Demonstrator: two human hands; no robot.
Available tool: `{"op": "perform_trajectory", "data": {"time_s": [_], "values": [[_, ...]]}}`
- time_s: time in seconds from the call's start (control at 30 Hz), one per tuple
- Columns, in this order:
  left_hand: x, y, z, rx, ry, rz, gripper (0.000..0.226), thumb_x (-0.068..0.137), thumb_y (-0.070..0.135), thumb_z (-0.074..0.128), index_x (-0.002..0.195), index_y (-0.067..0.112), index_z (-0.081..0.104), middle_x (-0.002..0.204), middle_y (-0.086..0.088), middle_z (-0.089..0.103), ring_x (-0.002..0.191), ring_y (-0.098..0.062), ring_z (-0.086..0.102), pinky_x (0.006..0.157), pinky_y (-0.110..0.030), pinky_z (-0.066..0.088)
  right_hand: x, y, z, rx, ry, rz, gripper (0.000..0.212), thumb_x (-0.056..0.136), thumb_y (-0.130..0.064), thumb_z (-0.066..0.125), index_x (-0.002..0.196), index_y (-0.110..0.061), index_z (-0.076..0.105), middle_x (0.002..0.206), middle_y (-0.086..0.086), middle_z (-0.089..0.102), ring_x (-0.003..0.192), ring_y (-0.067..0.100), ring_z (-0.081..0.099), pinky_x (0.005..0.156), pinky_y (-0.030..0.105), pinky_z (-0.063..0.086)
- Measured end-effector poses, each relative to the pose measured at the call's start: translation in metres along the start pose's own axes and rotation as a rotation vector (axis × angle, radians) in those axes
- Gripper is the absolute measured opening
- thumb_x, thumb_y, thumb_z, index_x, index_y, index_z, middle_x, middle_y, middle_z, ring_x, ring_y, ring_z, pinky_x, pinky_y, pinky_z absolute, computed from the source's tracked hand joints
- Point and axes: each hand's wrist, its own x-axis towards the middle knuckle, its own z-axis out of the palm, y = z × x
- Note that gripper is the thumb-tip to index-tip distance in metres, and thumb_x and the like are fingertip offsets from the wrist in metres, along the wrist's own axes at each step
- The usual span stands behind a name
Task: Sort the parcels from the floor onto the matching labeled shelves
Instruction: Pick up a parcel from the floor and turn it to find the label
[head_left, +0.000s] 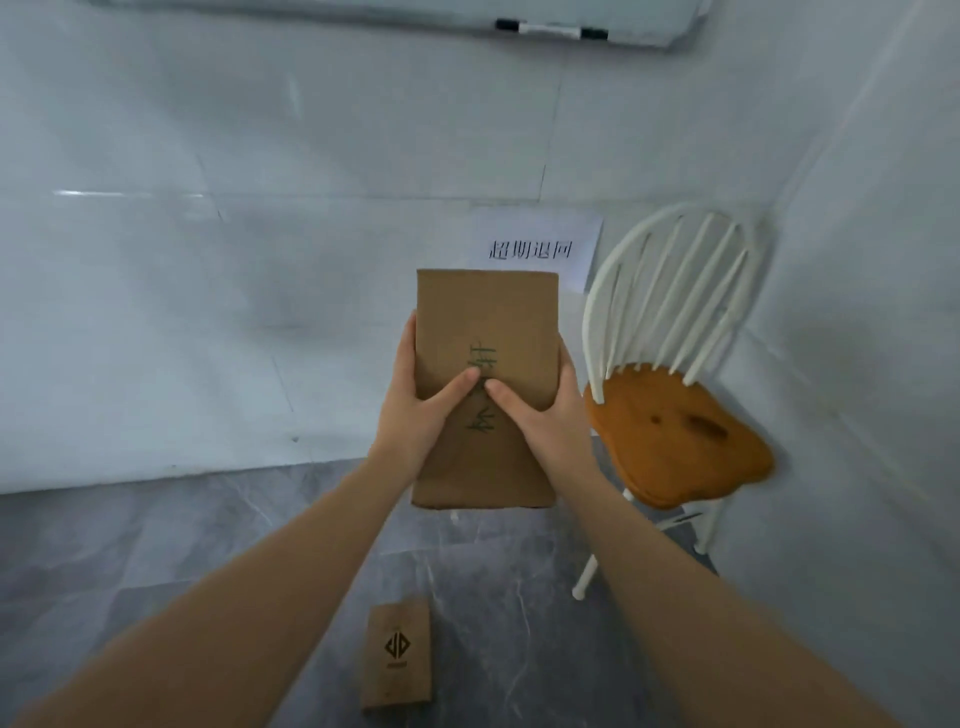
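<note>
cardboard parcel (485, 332) betw. both hands, left hand (421, 410) & right hand (540, 415) gripping its sides

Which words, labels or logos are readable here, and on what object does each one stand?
"超期退回": printed on the paper sign on the wall.
Green handwriting on the held parcel: partly covered by thumbs, not readable.
Diamond logo on the floor parcel; the small text beneath is too blurred.

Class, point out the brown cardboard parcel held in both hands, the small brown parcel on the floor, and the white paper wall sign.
Held brown cardboard parcel (485, 306): head view, upper face.
Small brown floor parcel (397, 652): head view, printed logo.
White paper wall sign (535, 244): head view, printed text.
</note>
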Motion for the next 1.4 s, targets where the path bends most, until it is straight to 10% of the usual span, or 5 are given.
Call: {"op": "perform_trajectory", "data": {"time_s": [0.37,1.03,1.4], "values": [[-0.062,0.212,-0.025,0.004,0.065,0.239,0.079,0.073,0.031,0.074,0.140,0.029,0.032,0.122,0.007,0.057,0.109,-0.013,0.058,0.090,-0.031,0.050,-0.053,-0.209,-0.058,0.074,0.019,-0.355,0.088,0.078,-0.038,0.073,0.148,-0.029,0.022,0.143,-0.005,0.046,0.124,0.015,0.050,0.103,0.031,0.043],[-0.260,0.385,-0.037,-0.056,0.165,0.431,0.074,0.071,0.028,0.075,0.135,0.030,0.038,0.101,0.019,0.056,0.087,0.004,0.056,0.058,-0.009,0.047,-0.225,-0.367,-0.146,0.240,-0.026,-0.678,0.087,0.078,-0.034,0.075,0.149,-0.030,0.025,0.139,-0.009,0.050,0.116,0.006,0.052,0.097,0.021,0.042],[-0.293,0.416,-0.071,-0.054,0.179,0.505,0.081,0.066,0.029,0.080,0.136,0.028,0.038,0.112,0.008,0.055,0.098,-0.013,0.057,0.077,-0.025,0.048,-0.268,-0.405,-0.132,0.226,0.029,-0.737,0.088,0.078,-0.038,0.074,0.149,-0.035,0.022,0.141,-0.009,0.049,0.123,0.011,0.052,0.106,0.036,0.043]]}}
